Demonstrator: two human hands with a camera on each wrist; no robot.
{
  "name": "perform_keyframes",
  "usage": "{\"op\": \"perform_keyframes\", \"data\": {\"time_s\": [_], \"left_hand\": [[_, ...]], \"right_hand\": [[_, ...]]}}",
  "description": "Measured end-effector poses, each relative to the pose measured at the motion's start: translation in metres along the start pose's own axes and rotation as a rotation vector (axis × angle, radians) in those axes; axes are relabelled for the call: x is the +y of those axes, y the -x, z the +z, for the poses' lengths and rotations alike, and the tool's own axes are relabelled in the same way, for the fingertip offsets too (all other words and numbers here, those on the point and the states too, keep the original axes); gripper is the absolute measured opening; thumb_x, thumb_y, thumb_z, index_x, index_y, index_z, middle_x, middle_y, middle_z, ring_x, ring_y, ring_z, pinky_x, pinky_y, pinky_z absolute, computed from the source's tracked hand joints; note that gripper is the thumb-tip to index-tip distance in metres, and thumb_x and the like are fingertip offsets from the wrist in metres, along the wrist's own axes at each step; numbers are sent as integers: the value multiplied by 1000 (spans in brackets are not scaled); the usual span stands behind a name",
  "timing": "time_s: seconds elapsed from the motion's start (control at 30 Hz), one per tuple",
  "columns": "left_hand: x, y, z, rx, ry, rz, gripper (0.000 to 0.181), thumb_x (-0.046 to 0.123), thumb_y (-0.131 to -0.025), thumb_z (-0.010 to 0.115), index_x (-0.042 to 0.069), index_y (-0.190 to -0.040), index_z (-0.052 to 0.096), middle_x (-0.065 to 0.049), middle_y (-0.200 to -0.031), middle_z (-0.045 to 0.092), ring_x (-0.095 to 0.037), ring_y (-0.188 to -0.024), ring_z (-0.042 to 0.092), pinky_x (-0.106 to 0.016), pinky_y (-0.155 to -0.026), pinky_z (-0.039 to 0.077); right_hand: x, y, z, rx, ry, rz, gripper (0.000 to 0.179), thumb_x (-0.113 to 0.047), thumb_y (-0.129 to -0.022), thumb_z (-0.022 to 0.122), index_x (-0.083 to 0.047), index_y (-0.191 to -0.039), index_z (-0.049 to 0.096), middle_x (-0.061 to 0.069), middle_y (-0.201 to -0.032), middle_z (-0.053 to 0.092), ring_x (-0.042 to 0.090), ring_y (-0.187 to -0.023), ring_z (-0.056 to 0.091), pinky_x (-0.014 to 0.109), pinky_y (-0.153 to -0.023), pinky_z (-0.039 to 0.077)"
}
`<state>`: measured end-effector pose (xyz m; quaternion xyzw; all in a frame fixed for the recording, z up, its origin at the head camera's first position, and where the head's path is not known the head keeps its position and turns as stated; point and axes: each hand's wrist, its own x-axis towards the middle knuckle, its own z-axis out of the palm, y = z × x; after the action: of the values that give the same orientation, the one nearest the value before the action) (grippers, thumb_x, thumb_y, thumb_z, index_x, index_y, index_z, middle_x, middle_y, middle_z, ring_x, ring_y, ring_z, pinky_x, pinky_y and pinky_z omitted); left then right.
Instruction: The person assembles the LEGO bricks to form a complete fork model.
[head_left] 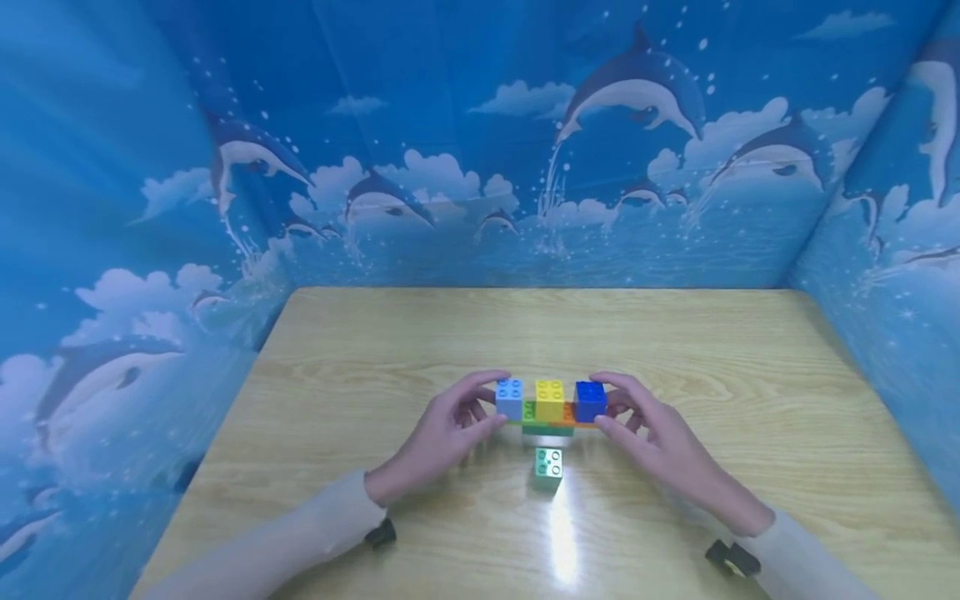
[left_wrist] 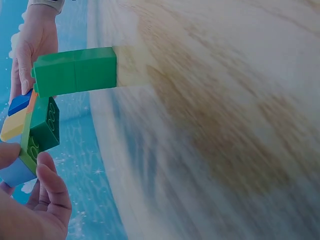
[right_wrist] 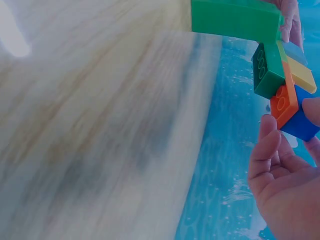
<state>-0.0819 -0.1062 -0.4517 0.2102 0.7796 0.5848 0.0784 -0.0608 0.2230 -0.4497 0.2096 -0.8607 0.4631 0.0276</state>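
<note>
Both hands hold one assembly of toy building bricks up off the table, one at each end. My left hand (head_left: 450,429) pinches its left end at the light blue brick (head_left: 509,400). At the other end, my right hand (head_left: 667,437) grips by the dark blue brick (head_left: 590,403). Between these sits a yellow brick (head_left: 549,402). Lime green (head_left: 529,412) and orange (right_wrist: 285,105) pieces lie under the row, with a dark green brick (right_wrist: 269,70) below them in the middle. Nearer me, a separate upright stack of two green bricks (left_wrist: 75,72) stands on the table.
The wood-grain table (head_left: 360,342) is enclosed at the back and sides by a blue curtain (head_left: 450,242) printed with dolphins and clouds. Light glares off the tabletop in front of the green stack. Black straps show at both wrists.
</note>
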Motion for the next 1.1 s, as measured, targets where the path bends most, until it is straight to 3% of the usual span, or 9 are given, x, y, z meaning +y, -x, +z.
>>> {"op": "perform_keyframes", "data": {"time_s": [0.23, 0.6, 0.97, 1.1], "left_hand": [[5, 3, 0, 3, 1, 47, 60, 9, -99, 81, 17, -154, 59, -3, -121, 74, -22, -87, 67, -27, -71, 58], [12, 18, 2, -6, 1, 87, 60, 8, -97, 82, 10, -152, 59, -1, -119, 75, -20, -88, 69, -29, -73, 60], [12, 26, 5, -14, -23, 122, 59, 8, -97, 83, 17, -151, 61, 1, -120, 74, -18, -89, 69, -30, -72, 61], [12, 27, 6, -13, -30, 125, 60, 8, -96, 83, 14, -151, 61, 0, -119, 75, -17, -87, 69, -30, -71, 61]], "right_hand": [[-9, 5, -4, 13, 2, -25, 52, -7, -105, 72, -17, -153, 55, 0, -111, 76, 14, -92, 67, 31, -68, 60], [-23, 21, -4, 34, -11, -60, 54, -3, -100, 76, -16, -149, 59, -5, -108, 75, 13, -86, 67, 27, -67, 58], [-21, 31, -3, 46, -10, -119, 56, -3, -97, 79, -16, -149, 60, 3, -104, 75, 11, -84, 66, 25, -65, 57], [-19, 32, -3, 42, -12, -125, 57, -4, -98, 79, -16, -150, 59, 4, -105, 76, 11, -86, 66, 26, -66, 57]]}}
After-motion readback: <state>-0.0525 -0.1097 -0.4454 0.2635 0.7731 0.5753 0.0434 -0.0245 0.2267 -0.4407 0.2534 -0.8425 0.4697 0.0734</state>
